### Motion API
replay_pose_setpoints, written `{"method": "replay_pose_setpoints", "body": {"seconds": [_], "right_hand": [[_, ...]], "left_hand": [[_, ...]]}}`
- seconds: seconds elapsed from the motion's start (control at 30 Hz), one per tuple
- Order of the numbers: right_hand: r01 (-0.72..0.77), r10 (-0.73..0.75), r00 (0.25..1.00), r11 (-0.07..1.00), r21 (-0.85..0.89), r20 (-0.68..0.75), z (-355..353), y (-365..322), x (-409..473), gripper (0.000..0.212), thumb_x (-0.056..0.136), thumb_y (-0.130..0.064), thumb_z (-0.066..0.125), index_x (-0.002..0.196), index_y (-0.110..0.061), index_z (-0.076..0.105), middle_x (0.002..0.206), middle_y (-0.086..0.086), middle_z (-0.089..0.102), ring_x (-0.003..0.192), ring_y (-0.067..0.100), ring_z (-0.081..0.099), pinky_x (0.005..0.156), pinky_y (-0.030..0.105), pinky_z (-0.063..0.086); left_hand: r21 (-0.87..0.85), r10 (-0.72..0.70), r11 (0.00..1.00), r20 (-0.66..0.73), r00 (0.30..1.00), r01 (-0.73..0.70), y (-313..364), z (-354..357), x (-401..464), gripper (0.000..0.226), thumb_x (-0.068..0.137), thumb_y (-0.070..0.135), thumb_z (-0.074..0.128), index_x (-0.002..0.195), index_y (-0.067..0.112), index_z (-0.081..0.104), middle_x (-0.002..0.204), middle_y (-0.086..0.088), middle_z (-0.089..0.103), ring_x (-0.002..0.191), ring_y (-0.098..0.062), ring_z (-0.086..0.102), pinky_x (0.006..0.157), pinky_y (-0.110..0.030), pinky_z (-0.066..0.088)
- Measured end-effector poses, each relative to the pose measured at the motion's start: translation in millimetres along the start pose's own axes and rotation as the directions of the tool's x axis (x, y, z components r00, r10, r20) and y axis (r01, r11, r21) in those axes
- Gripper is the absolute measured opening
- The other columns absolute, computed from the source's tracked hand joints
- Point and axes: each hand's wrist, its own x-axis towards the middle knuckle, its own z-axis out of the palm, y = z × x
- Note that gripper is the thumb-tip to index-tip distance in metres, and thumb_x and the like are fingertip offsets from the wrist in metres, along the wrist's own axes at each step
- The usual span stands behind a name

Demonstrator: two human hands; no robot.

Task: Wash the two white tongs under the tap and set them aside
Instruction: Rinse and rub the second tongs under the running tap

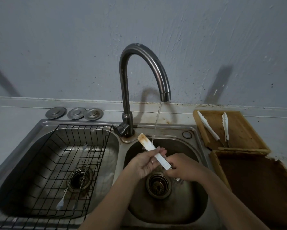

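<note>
My left hand (145, 161) pinches the middle of the stained white tong (153, 152) over the right sink basin (195, 165), under the tap (146, 72) stream; my right hand (183, 168) grips its lower end. The other white tongs (213, 127) lie on the wooden tray (242, 130) at right.

We see two bare forearms entering from the lower edge; no sleeve, cuff or glove covers either one as far as the view shows; our left hand (145, 161) and right hand (183, 168) are likewise uncovered; we make out no ring, watch, bracelet or band on fingers or wrists; the nails look short and unpainted, though the dim light leaves finer detail beyond what we can tell.
</note>
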Motion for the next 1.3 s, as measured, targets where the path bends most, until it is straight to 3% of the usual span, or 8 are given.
{"method": "replay_pose_setpoints", "body": {"seconds": [0.13, 0.33, 0.53, 0.73, 0.87, 1.0, 1.2, 1.3], "right_hand": [[-0.058, 0.057, 0.998, 0.997, 0.050, 0.019, -2.5, 7.8, -6.4, 0.012, 0.082, -0.029, 0.066, 0.081, -0.018, 0.062, 0.076, -0.001, 0.064, 0.053, 0.003, 0.061, 0.044, 0.013, 0.047], [-0.052, 0.049, 0.998, 0.996, 0.071, 0.042, -6.1, 9.2, -7.4, 0.018, 0.082, -0.028, 0.064, 0.086, -0.010, 0.063, 0.074, 0.005, 0.063, 0.058, 0.012, 0.060, 0.047, 0.017, 0.045], [-0.053, 0.034, 0.990, 0.989, 0.141, 0.140, -12.0, 17.7, -16.9, 0.007, 0.082, -0.029, 0.066, 0.082, -0.030, 0.060, 0.077, -0.003, 0.066, 0.063, 0.011, 0.067, 0.054, 0.022, 0.053], [-0.051, 0.033, 0.990, 0.989, 0.139, 0.135, -11.8, 20.2, -18.5, 0.006, 0.084, -0.028, 0.066, 0.084, -0.024, 0.061, 0.077, -0.003, 0.065, 0.066, 0.012, 0.065, 0.058, 0.024, 0.053], [-0.048, 0.033, 0.990, 0.993, 0.110, 0.137, -10.2, 20.3, -21.4, 0.006, 0.084, -0.027, 0.066, 0.083, -0.027, 0.060, 0.076, -0.004, 0.064, 0.061, 0.005, 0.062, 0.058, 0.024, 0.053], [-0.014, 0.001, 0.990, 0.996, 0.093, 0.142, -10.9, 16.9, -21.9, 0.013, 0.084, -0.027, 0.065, 0.075, -0.031, 0.057, 0.069, -0.008, 0.058, 0.059, 0.003, 0.056, 0.058, 0.022, 0.046], [-0.017, -0.004, 0.989, 0.990, 0.141, 0.149, -17.2, 22.7, -28.4, 0.006, 0.083, -0.026, 0.065, 0.081, -0.031, 0.062, 0.073, -0.009, 0.065, 0.065, 0.000, 0.063, 0.062, 0.024, 0.052], [-0.011, -0.009, 0.989, 0.991, 0.131, 0.150, -19.6, 22.5, -32.5, 0.005, 0.084, -0.026, 0.065, 0.089, -0.026, 0.066, 0.073, -0.012, 0.064, 0.065, -0.006, 0.060, 0.057, 0.016, 0.045]], "left_hand": [[-0.122, 0.083, 0.988, -0.080, 0.993, -0.092, 12.6, -10.0, 3.6, 0.033, 0.091, 0.016, 0.055, 0.115, -0.007, 0.052, 0.092, -0.023, 0.069, 0.082, -0.028, 0.069, 0.058, -0.038, 0.061], [0.006, -0.036, 0.999, 0.010, 0.999, 0.036, -5.7, 3.2, 3.4, 0.031, 0.084, 0.009, 0.062, 0.110, -0.006, 0.056, 0.086, -0.021, 0.074, 0.075, -0.024, 0.074, 0.058, -0.033, 0.060], [-0.174, 0.102, 0.978, -0.095, 0.990, -0.117, 21.1, -4.4, 11.9, 0.038, 0.097, 0.027, 0.044, 0.115, -0.005, 0.049, 0.089, -0.021, 0.069, 0.070, -0.027, 0.072, 0.058, -0.043, 0.059], [0.013, -0.036, 0.999, 0.018, 0.999, 0.036, -3.3, 3.2, 12.1, 0.016, 0.089, 0.006, 0.054, 0.100, -0.005, 0.057, 0.077, -0.017, 0.074, 0.069, -0.020, 0.073, 0.065, -0.039, 0.060], [-0.108, -0.025, 0.994, -0.067, 0.997, 0.018, 10.5, 0.0, 12.0, 0.045, 0.096, 0.038, 0.041, 0.115, -0.003, 0.046, 0.086, -0.024, 0.070, 0.073, -0.031, 0.070, 0.057, -0.048, 0.059], [-0.150, -0.029, 0.988, -0.061, 0.998, 0.019, 9.6, -1.9, 14.0, 0.057, 0.095, 0.052, 0.032, 0.105, -0.002, 0.045, 0.085, -0.025, 0.072, 0.079, -0.034, 0.070, 0.068, -0.051, 0.055], [0.176, -0.109, 0.980, 0.063, 0.992, 0.097, 8.6, -4.4, 9.1, 0.026, 0.090, 0.017, 0.053, 0.102, -0.004, 0.062, 0.093, -0.020, 0.074, 0.082, -0.025, 0.073, 0.075, -0.038, 0.058], [0.017, -0.043, 0.999, -0.013, 0.999, 0.043, 16.2, -6.2, 9.6, 0.028, 0.093, 0.021, 0.052, 0.107, -0.003, 0.054, 0.086, -0.022, 0.073, 0.073, -0.033, 0.073, 0.065, -0.048, 0.057]]}}
